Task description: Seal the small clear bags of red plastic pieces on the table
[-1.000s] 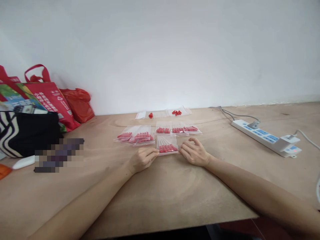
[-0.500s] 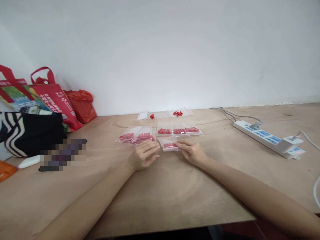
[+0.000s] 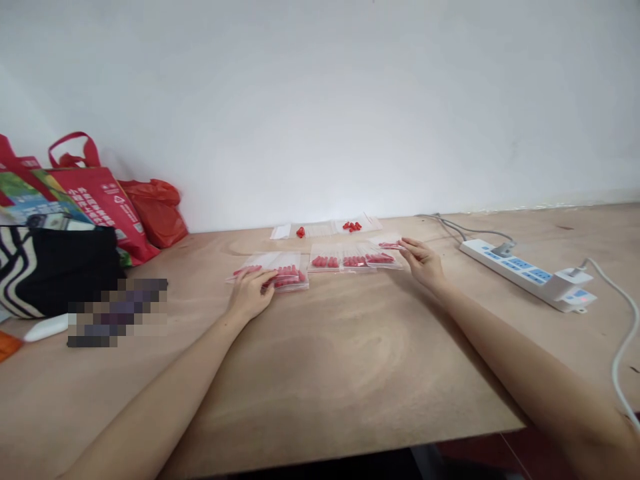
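My right hand (image 3: 423, 261) pinches a small clear zip bag of red capsules (image 3: 390, 245) by its right end and holds it above the back right of the middle row. That row of zip bags (image 3: 354, 260) lies flat, with red capsules lined up inside. My left hand (image 3: 251, 293) is at the left group of overlapping zip bags (image 3: 293, 283). Its thumb and fingers close on the front edge of an upper bag there, and the hand covers part of the capsules.
Near the wall lie more clear bags (image 3: 320, 230) with loose red capsules (image 3: 352, 227) on top. A white power strip (image 3: 520, 272) with cables is at right. On the left stand a red shopping bag (image 3: 103, 200), a red plastic bag (image 3: 157, 212) and a black striped bag (image 3: 65, 267).
My right hand has carried the single bag from the front centre up and right, to the row's far right. My left hand has moved left onto the left group and closed on a bag.
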The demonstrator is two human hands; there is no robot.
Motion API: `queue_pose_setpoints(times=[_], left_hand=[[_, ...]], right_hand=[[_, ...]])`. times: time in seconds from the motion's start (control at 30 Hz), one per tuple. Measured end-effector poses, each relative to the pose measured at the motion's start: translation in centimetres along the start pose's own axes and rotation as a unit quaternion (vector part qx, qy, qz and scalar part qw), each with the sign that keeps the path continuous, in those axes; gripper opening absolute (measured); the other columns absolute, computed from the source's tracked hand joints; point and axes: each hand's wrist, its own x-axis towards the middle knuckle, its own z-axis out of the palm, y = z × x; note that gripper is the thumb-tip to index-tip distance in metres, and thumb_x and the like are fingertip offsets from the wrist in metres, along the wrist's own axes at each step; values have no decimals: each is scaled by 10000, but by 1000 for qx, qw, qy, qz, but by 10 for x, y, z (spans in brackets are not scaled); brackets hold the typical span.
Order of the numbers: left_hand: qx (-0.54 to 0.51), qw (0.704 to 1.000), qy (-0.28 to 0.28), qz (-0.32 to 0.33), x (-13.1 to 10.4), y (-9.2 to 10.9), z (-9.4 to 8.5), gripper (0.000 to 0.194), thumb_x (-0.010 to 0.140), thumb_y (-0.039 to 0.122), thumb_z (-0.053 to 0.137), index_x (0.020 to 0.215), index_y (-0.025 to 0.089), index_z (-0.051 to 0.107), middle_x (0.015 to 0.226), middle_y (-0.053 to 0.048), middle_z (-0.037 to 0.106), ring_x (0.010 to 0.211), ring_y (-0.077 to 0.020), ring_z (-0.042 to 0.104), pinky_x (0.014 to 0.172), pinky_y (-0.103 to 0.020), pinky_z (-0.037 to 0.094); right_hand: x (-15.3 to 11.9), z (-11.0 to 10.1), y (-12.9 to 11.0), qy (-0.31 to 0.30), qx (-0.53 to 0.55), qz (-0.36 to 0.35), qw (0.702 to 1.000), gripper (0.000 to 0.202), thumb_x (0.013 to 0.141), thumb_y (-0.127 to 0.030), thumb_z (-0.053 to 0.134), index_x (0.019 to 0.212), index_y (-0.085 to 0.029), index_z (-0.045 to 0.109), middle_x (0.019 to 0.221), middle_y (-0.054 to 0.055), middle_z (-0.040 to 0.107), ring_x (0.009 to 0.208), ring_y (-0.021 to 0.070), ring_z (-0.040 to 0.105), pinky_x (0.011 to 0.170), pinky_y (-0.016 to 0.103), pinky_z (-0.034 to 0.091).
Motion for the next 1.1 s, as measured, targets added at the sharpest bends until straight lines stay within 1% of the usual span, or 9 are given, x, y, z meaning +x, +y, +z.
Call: queue_pose_setpoints(times=[0.17,0.27,0.37,0.5,0.57,0.63,0.77,0.87,1.1], left_hand=[[9,999,42,25,2,-3,6,228,774,219,427,850,199,641,893,-28,664,838,-194,605,838,-394,420],[8,996,66,53,4,-1,3,227,792,199,415,808,186,642,846,-32,671,786,-182,615,771,-348,460],[12,990,115,83,5,11,-5,217,803,180,412,826,182,627,837,-30,668,768,-168,617,703,-296,482],[-16,976,163,145,2,44,-13,173,789,142,451,857,186,604,846,-17,662,755,-135,618,665,-236,486],[-54,971,163,169,-1,64,-13,155,780,126,467,850,179,595,839,-19,659,755,-123,616,673,-222,488],[-94,966,145,190,-3,82,-12,140,779,120,474,841,175,587,832,-17,656,750,-113,614,673,-211,491],[-142,959,119,215,-5,100,-8,125,780,123,485,852,175,573,831,-13,652,752,-105,611,671,-202,498],[-150,960,118,207,-5,99,-6,123,778,128,494,863,175,571,840,-17,650,763,-111,613,677,-211,504],[-158,960,83,214,-5,98,-2,125,793,151,478,861,177,579,839,-24,649,767,-120,611,675,-230,513]], right_hand=[[-3,-14,29,-163,-47,33,985,334,742,-475,507,898,-222,659,950,65,628,948,201,560,854,365,434],[-4,-16,24,-102,-124,23,987,342,713,-464,545,888,-194,660,943,93,608,886,209,567,809,365,444],[-7,-7,1,-30,-158,-50,986,310,742,-429,522,852,-174,660,848,96,601,836,206,553,765,357,439],[-26,15,-46,-130,-143,-189,963,290,757,-414,520,932,-206,622,904,76,585,856,184,527,752,333,406],[-38,27,-67,-201,-149,-257,933,340,727,-452,551,967,-216,598,936,64,581,854,177,520,743,329,377],[-47,36,-81,-220,-165,-311,910,322,730,-444,551,943,-207,595,903,51,592,797,161,521,710,317,347],[-54,42,-87,-161,-199,-391,884,156,802,-242,477,719,-188,596,702,7,604,652,107,505,646,281,300],[-54,38,-86,-96,-216,-395,888,147,801,-265,493,738,-176,591,695,13,614,629,100,507,596,265,290],[-58,39,-89,-139,-223,-471,842,155,824,-182,454,870,-203,600,761,-6,641,609,82,514,543,253,293]])
